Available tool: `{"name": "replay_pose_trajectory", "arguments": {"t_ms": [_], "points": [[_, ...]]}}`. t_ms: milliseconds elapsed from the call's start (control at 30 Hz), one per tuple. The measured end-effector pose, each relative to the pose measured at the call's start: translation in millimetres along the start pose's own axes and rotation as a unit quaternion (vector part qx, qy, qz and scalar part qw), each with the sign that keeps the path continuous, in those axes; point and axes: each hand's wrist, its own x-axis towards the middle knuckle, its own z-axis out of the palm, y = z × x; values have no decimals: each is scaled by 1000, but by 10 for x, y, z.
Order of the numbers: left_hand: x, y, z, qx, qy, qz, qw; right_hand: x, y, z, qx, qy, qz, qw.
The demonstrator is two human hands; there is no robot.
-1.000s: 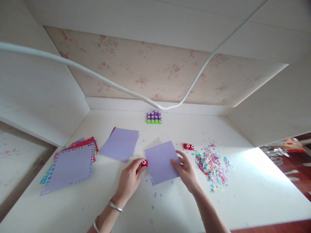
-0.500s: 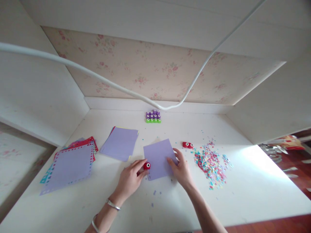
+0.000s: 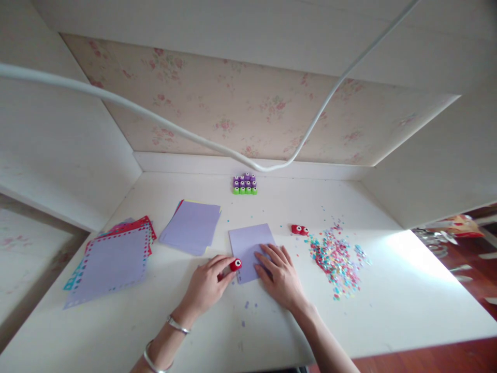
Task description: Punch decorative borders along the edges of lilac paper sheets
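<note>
A small red craft punch [image 3: 235, 264] sits at the left edge of a sheet of purple paper [image 3: 247, 241]. My left hand [image 3: 207, 285] grips the punch between thumb and fingers. Several small punched holes show along the paper's edge near its lower left corner. My right hand [image 3: 280, 274] lies over the right part of the sheet, fingers spread and flat, covering that side. Small purple paper bits [image 3: 247, 304] are scattered on the white table just below the sheet.
Two red punches [image 3: 300, 229] stand right of the sheet, beside a heap of coloured confetti [image 3: 337, 261]. Purple and green punches [image 3: 245, 184] stand in rows at the back. A paper stack [image 3: 192, 227] and punched-edge sheets [image 3: 112, 259] lie left. A white cable [image 3: 155, 122] hangs in front.
My right hand has gone from holding the paper's right edge to lying flat on the sheet. The paper has turned slightly. My left hand still holds the punch at the left edge.
</note>
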Motion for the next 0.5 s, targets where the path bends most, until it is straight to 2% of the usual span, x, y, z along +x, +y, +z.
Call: {"name": "replay_pose_trajectory", "arguments": {"t_ms": [500], "points": [[-16, -7, 15, 15, 0, 21, 1000, 1, -1, 13, -12, 8, -1, 1000]]}}
